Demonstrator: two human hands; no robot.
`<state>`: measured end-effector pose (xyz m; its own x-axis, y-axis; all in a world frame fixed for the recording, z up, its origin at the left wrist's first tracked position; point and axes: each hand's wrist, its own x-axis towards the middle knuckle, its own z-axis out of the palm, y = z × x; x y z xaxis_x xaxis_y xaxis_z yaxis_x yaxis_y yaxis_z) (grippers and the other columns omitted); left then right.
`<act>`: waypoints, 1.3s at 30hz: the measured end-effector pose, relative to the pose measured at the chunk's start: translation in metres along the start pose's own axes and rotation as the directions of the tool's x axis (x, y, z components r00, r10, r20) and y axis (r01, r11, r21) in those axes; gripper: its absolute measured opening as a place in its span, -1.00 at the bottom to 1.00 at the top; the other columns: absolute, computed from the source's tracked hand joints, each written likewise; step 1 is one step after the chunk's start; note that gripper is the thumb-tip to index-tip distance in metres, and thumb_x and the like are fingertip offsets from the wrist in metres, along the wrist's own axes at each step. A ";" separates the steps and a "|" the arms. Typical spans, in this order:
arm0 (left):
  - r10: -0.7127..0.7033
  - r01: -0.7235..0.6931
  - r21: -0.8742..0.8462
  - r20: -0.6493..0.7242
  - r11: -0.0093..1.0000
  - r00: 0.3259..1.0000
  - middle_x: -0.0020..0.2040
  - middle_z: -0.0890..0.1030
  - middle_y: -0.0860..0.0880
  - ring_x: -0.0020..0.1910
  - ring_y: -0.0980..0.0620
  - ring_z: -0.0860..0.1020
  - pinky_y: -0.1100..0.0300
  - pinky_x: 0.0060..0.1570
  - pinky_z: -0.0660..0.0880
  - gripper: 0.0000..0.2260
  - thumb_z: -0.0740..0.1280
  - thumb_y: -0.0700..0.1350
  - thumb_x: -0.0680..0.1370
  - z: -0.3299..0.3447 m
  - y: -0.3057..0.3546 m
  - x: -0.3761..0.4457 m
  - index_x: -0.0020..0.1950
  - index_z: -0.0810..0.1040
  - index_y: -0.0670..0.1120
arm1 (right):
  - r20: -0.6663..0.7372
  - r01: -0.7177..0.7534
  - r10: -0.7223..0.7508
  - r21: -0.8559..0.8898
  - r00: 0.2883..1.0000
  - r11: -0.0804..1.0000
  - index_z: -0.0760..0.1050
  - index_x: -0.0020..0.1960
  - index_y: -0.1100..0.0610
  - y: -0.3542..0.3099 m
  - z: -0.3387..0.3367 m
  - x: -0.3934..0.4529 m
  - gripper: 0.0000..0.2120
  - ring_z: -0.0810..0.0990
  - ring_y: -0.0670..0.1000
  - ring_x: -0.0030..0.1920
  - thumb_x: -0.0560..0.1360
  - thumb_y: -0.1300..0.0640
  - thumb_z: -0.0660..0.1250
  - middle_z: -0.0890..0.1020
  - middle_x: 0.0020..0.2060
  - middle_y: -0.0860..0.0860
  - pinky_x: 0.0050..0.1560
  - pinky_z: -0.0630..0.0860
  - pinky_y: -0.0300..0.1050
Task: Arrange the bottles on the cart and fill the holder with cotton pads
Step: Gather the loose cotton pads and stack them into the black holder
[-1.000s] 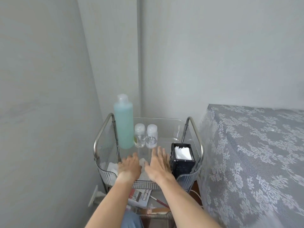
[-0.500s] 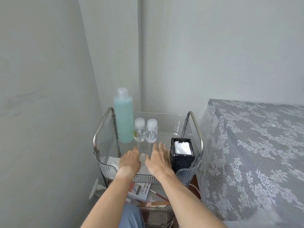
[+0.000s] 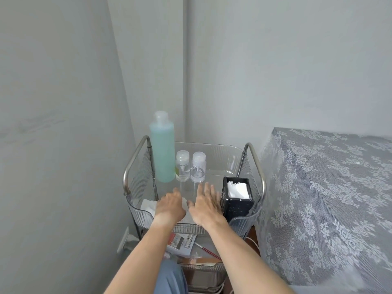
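Note:
A tall bottle of blue-green liquid (image 3: 162,148) stands at the back left of the clear cart tray (image 3: 220,153). Two small clear bottles (image 3: 182,166) (image 3: 198,167) stand upright beside it, touching each other. A black square holder (image 3: 237,205) at the tray's front right is filled with white cotton pads (image 3: 238,189). My left hand (image 3: 169,205) and my right hand (image 3: 206,205) lie palm down, fingers spread, over loose white cotton pads (image 3: 148,205) at the tray's front. Neither hand grips anything that I can see.
The cart stands in a corner between two grey walls, with metal handles (image 3: 135,160) on both sides. A table under a lace cloth (image 3: 331,198) is close on the right. The lower shelf (image 3: 203,264) holds a packet and a red pen.
Both hands stay flat over the pads at the tray's front. The view has tilted up slightly, so the cart sits lower in frame.

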<state>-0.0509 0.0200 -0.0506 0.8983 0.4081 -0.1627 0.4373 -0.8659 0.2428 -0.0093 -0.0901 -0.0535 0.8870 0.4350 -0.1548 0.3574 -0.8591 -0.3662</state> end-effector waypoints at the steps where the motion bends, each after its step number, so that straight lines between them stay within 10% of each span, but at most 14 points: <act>1: -0.005 0.005 0.007 0.013 1.000 1.000 0.24 0.52 -0.20 0.26 -0.20 0.50 0.00 0.21 0.49 -0.65 0.22 -0.24 0.53 0.000 0.000 0.000 0.32 0.36 -0.20 | -0.005 0.001 -0.001 0.005 1.000 1.000 -0.24 0.59 0.17 0.000 0.001 0.001 -0.27 -0.30 0.13 0.55 0.65 -0.13 0.06 -0.23 0.57 0.15 0.51 -0.33 0.07; 11: 0.011 -0.020 -0.087 -0.103 0.996 0.995 0.14 0.55 -0.16 0.14 -0.18 0.55 -0.01 0.08 0.50 -0.78 0.19 -0.06 0.63 0.001 -0.001 0.000 0.17 0.48 -0.16 | -0.009 0.011 -0.010 0.037 1.000 0.999 -0.21 0.59 0.18 0.000 0.001 -0.001 -0.29 -0.24 0.15 0.56 0.65 -0.11 0.07 -0.18 0.57 0.16 0.53 -0.28 0.09; 19: 0.038 -0.184 -0.307 -0.426 0.934 0.904 0.03 0.58 -0.13 -0.07 -0.18 0.61 0.06 -0.14 0.52 -0.76 0.21 -0.31 0.58 -0.019 0.005 0.000 0.18 0.55 -0.12 | -0.311 0.155 -0.083 0.213 0.947 0.965 0.31 0.36 0.17 -0.004 -0.009 -0.018 -0.67 0.57 0.06 0.05 0.60 0.24 0.18 0.54 0.08 0.08 0.07 0.56 -0.02; 30: 0.040 -0.295 -0.646 -0.379 0.704 0.924 -0.21 0.62 0.08 -0.22 0.05 0.61 0.17 -0.08 0.57 -0.89 0.40 -0.25 0.53 -0.062 0.000 0.005 -0.01 0.65 -0.06 | -0.441 0.333 -0.216 0.209 0.871 0.919 0.07 0.53 0.19 -0.023 -0.046 -0.022 -0.40 0.53 0.12 0.14 0.54 0.39 0.16 0.44 0.26 0.16 0.06 0.54 -0.04; 39: 0.178 -0.417 -0.625 -0.409 0.660 0.895 -0.21 0.66 0.08 -0.24 0.12 0.60 0.17 -0.10 0.58 -0.88 0.36 -0.24 0.55 -0.086 0.027 0.003 -0.04 0.69 -0.08 | -0.185 0.075 -0.027 0.260 0.982 0.963 0.58 -0.13 0.33 -0.012 -0.148 -0.004 -0.77 0.58 0.11 -0.25 0.38 0.42 0.16 0.67 -0.18 0.23 -0.31 0.45 -0.07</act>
<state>-0.0327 0.0230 0.0374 0.8987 0.3299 0.2889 -0.0593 -0.5613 0.8255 0.0261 -0.1217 0.0874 0.9159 0.4005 0.0277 0.3348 -0.7240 -0.6031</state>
